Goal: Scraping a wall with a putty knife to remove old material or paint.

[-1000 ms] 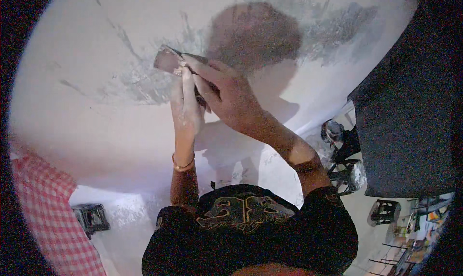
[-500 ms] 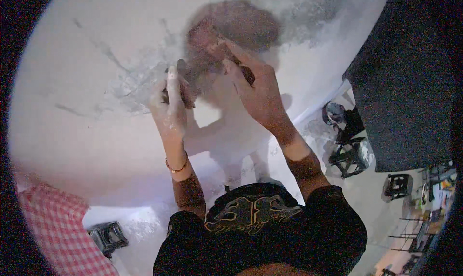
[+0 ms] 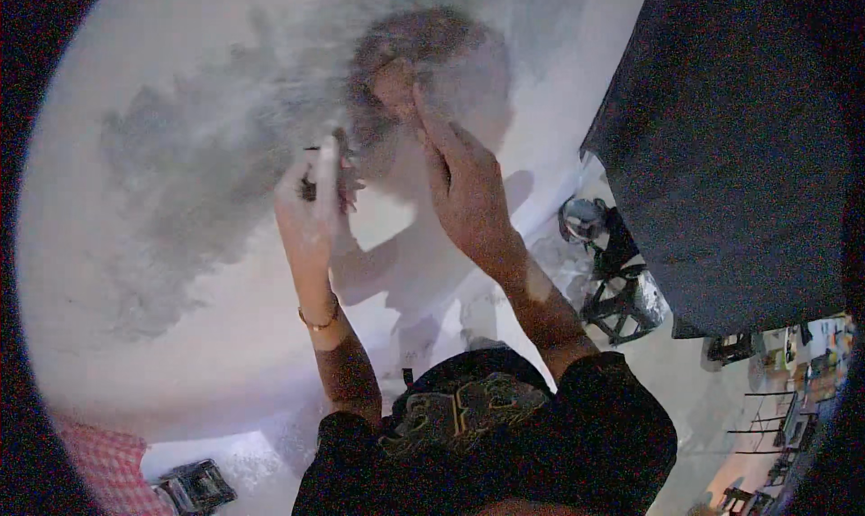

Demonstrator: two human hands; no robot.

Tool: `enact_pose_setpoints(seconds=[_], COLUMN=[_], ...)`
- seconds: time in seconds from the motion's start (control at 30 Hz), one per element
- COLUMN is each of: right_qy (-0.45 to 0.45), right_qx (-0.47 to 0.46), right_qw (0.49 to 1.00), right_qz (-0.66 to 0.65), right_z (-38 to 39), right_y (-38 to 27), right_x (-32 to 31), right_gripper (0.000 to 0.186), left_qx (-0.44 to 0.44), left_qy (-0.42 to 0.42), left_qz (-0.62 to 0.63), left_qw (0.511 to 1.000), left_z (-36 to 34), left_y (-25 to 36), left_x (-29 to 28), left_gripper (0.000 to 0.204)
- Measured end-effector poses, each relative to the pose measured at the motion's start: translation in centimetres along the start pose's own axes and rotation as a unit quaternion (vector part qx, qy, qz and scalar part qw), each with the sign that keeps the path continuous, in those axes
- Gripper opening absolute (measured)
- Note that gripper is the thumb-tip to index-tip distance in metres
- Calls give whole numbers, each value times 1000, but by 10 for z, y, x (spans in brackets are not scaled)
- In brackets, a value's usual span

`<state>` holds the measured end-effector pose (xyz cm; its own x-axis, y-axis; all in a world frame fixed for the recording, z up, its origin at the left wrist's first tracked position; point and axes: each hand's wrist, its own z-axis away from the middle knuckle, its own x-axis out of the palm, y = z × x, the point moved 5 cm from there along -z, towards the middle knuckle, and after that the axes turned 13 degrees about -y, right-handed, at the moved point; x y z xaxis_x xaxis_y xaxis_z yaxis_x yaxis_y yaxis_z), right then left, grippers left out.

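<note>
A large pale surface (image 3: 225,354) fills most of the view, with soft grey smudges (image 3: 207,155) spread over it. My left hand (image 3: 311,205) is closed around a small dark object (image 3: 309,188), whose kind I cannot make out; whitish smears mark its fingers. To its right, my right hand (image 3: 468,191) reaches up with its fingers together. At its fingertips is a brownish, shaded patch (image 3: 393,85), perhaps a pad, against the surface. Deep shadow around it hides how it is gripped.
A dark grey cloth (image 3: 721,155) hangs at the right. Near its lower left edge stand a black stool (image 3: 622,309) and a clear rounded container (image 3: 584,219). A red-and-white checked cloth (image 3: 108,466) and another black stool (image 3: 200,487) are at lower left. Shelving (image 3: 766,421) stands lower right.
The view has shifted, with the dark cloth and stools further left and the checked cloth lower. Grey smudging shows broader left of my hands. My right fingers lie straighter.
</note>
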<state>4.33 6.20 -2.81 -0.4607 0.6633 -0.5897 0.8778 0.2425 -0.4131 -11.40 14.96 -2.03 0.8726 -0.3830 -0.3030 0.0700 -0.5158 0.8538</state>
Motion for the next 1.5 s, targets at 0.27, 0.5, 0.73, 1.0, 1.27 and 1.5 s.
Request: enact_pose_setpoints(seconds=[0.27, 0.5, 0.73, 1.0, 1.27, 1.5], right_qy=[-100, -127, -120, -106, -81, -118], right_qx=[66, 69, 72, 42, 39, -36], right_qw=[988, 983, 961, 977, 986, 986], right_qz=[-97, -117, -237, -179, -138, -116], right_z=[-9, -15, -24, -35, -46, -47], right_y=[71, 53, 72, 111, 174, 180], right_x=[-21, -23, -41, -69, -111, -156], right_gripper=[32, 49, 47, 46, 44, 49], left_qx=[87, 53, 23, 13, 10, 63], left_qy=[257, 201, 144, 109, 14, 41], left_qz=[-162, -41, 10, 44, 96, 45], left_qw=[949, 977, 989, 993, 995, 996], left_z=[-2, 21, 12, -8, -96, -112], left_y=[37, 37, 41, 54, 75, 98], left_x=[9, 10, 52, 93, 147, 189], left_gripper=[36, 33, 30, 27, 23, 22])
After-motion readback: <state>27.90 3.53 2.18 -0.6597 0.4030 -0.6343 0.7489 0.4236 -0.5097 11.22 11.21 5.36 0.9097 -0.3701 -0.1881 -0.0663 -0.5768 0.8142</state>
